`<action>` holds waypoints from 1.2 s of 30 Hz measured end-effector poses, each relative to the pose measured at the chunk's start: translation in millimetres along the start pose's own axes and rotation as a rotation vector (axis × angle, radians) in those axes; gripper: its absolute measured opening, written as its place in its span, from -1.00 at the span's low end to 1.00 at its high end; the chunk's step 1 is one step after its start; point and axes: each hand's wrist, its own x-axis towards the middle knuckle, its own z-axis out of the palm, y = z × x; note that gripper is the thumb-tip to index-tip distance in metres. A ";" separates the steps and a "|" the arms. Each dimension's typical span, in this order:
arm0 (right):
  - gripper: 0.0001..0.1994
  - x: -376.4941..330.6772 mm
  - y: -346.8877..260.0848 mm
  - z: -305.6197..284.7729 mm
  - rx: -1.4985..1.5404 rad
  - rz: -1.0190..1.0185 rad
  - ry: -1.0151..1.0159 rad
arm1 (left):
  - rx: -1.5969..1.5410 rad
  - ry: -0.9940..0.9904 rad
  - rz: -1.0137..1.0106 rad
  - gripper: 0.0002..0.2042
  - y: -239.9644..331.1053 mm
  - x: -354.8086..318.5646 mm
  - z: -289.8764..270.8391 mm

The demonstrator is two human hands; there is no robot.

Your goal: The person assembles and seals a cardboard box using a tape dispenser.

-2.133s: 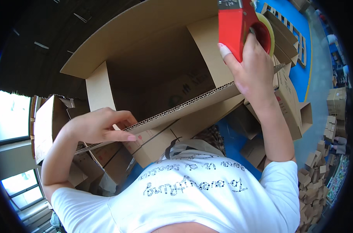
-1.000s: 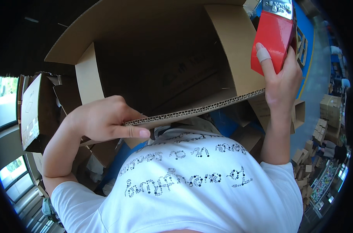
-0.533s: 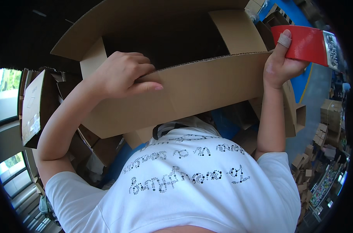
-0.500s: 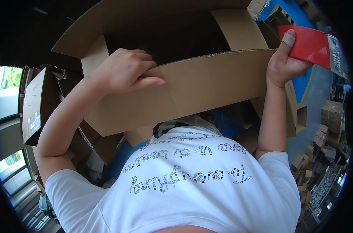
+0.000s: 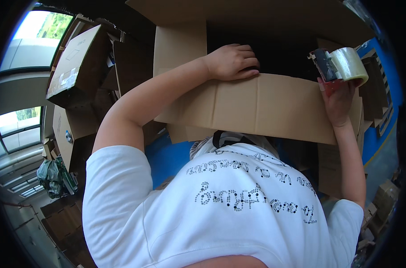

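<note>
Large cardboard box directly ahead of the wearer's body, mouth facing up and toward the viewer, flaps folded outward. Interior in deep shadow; contents cannot be made out. Near flap slopes down toward the wearer's waist, two vertical creases on its left half; left side flap stands pale against the dark opening; far flap spreads across the top of view. Left forearm reaches in from lower left, elbow bent and out to the side, wrist nearly level. Left hand lies over the upper edge of the near flap, knuckles up, fingers bent and close together, thumb along the edge; whether it pinches the board, cannot tell. Right forearm rises almost upright past the flap's right end. Right hand is closed around the red lower part of a tape dispenser, thumb on the left side; clear tape roll faces up and right, dispenser beside the box mouth. Second carton at left, tilted, shiny tape strip on its pale face. Blue floor shows below.
</note>
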 end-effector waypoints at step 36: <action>-0.69 72.3 49.8 -33.9 -0.162 0.373 0.377 | 0.142 0.044 -0.501 -0.36 71.9 -29.0 -13.7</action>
